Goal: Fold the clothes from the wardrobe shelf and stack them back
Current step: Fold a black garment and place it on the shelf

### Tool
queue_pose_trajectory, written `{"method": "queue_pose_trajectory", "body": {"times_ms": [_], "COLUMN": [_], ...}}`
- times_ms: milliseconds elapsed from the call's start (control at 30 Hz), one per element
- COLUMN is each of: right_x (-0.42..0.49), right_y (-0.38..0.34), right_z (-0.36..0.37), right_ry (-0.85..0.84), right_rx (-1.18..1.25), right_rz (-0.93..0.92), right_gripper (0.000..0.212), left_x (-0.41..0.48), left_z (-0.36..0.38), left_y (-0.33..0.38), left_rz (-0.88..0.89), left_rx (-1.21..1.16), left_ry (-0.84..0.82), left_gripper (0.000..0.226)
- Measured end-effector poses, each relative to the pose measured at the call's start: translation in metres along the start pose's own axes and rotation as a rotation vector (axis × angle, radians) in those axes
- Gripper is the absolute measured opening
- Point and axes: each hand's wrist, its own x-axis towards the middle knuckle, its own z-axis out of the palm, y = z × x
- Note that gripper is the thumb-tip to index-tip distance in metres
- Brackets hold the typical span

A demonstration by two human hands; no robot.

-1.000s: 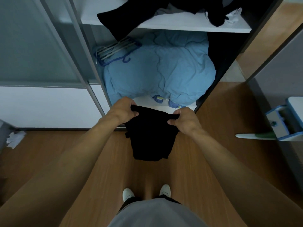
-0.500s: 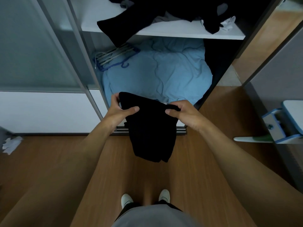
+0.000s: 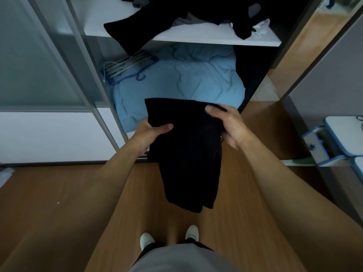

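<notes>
While both hands are gripping, these points are showing:
Room: wooden floor (image 3: 59, 193) is lying open below the wardrobe shelf (image 3: 196, 37).
Black garment (image 3: 188, 154): hanging folded before the blue bedding (image 3: 186, 81).
Left hand (image 3: 151, 132): thumb pinching its left edge.
Right hand (image 3: 227, 122): fingers clasping its upper right corner.

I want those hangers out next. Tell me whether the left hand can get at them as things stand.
Probably not yet: the left hand grips the black garment. The hangers lie uncovered on the blue duvet, so the path looks free once it lets go.
</notes>
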Motion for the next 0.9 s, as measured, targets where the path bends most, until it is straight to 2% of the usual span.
{"method": "queue_pose_trajectory", "body": {"times_ms": [100,133,233,300,400,467,533,633,700,800,900], "right_x": [-0.003,-0.007,-0.02,-0.019,-0.013,-0.009,-0.008,-0.008,-0.008,-0.008,-0.008], "right_y": [0.011,0.017,0.048,0.067,0.072,0.067,0.062,0.06,0.06,0.058,0.054], "right_z": [-0.014,-0.018,-0.02,-0.014,0.003,0.011,0.018,0.032,0.04,0.044,0.046], "right_ry": [0.039,0.023,0.004,0.022,0.039,0.025,-0.017,-0.074,-0.064,-0.08,-0.11], "right_rx": [0.181,0.132,-0.239,-0.316,-0.262,-0.189,-0.117,-0.225,-0.24,-0.121,0.023], "right_rz": [-0.006,0.03,0.133,0.113,0.044,0.018,0.033,0.053,0.053,0.109,0.191], "right_gripper": [0.038,0.039,0.032,0.03,0.023,0.024,0.029,0.038,0.039,0.043,0.048], "left_x": [0.001,0.001,-0.001,-0.003,-0.004,-0.004,-0.004,-0.004,-0.005,-0.007,-0.009], "left_z": [0.016,0.019,0.021,0.016,0.003,-0.003,-0.006,-0.005,-0.007,-0.018,-0.033], "left_y": [0.012,0.017,0.027,0.031,0.039,0.048,0.056,0.063,0.066,0.066,0.061], "left_rz": [0.047,0.053,0.054,0.049,0.082,0.125,0.14,0.144,0.144,0.136,0.193], "left_rx": [-0.073,-0.1,-0.14,-0.145,-0.09,-0.052,-0.118,-0.227,-0.217,-0.133,0.089], "left_ry": [0.043,0.062,0.103,0.115,0.202,0.259,0.278,0.256,0.262,0.296,0.394], "left_gripper": [0.037,0.034,0.032,0.032,0.025,0.022,0.027,0.03,0.028,0.03,0.033]}}
